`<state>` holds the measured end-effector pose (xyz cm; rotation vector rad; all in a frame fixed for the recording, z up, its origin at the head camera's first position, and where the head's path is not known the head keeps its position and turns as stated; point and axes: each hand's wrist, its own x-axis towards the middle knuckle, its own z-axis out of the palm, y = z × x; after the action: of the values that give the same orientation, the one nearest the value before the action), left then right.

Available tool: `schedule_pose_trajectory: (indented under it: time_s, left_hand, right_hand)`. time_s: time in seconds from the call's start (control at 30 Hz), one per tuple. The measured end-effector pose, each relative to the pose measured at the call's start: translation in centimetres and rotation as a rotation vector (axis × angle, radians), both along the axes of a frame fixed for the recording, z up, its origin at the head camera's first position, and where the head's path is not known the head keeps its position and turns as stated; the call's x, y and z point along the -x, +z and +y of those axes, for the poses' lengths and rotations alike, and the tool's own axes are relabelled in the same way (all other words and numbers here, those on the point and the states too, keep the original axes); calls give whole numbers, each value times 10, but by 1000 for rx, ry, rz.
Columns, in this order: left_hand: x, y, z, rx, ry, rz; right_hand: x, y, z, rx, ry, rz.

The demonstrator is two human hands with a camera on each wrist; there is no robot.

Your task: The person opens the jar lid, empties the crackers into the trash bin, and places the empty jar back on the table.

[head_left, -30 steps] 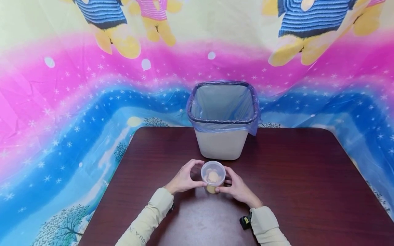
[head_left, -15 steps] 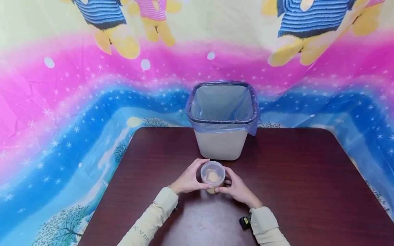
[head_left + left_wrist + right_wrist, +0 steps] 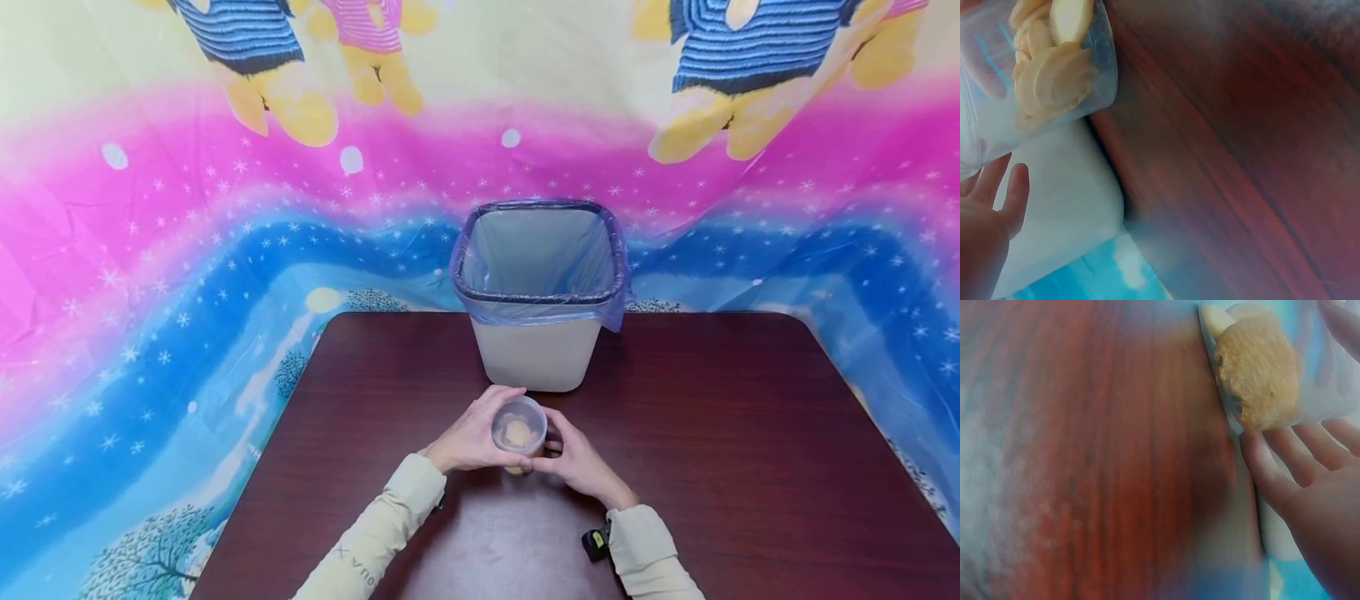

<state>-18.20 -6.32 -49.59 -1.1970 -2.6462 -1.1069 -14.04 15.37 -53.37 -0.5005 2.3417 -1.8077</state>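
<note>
Two hands (image 3: 472, 435) (image 3: 577, 460) grip a clear tub (image 3: 997, 122) of, seemingly, cookies (image 3: 1055, 81).

A clear, round plastic container (image 3: 519, 405) is seen upright just in front of the bin (image 3: 536, 354), its circular top turned upward. Pale cookies (image 3: 1055, 81) are piled inside, one marked by ridges, another browned and dotted with dark pits

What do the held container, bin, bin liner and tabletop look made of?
Container: probably clear plastic, smooth; contents show through its wall.
Bin: likely rigid plastic, off-white, smooth; rounded corners look moulded.
Liner: likely thin plastic film, bluish, translucent; wrinkled, draped over the bin's edge.
Tabletop: dark reddish, wood-grained, sheen where light reflects; wood, veneer or laminate, can't tell.
</note>
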Motion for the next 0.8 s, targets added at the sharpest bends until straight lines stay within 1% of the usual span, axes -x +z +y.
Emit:
schedule_pose_trajectory:
  time_s: [0.13, 0.37, 0.6, 0.8]
  left_hand:
    - [0, 3, 3, 44, 14, 45]
    - [-1, 4, 6, 68, 20, 62]
    - [-1, 4, 6, 69, 20, 33]
    - [0, 3, 6, 53, 10, 24]
  right_hand:
    - [0, -2, 0, -1, -5, -8]
    - [-1, -1, -1, 18, 6, -13]
    - [-1, -1, 0, 36, 24, -36]
    - [-1, -2, 0, 4, 7, -34]
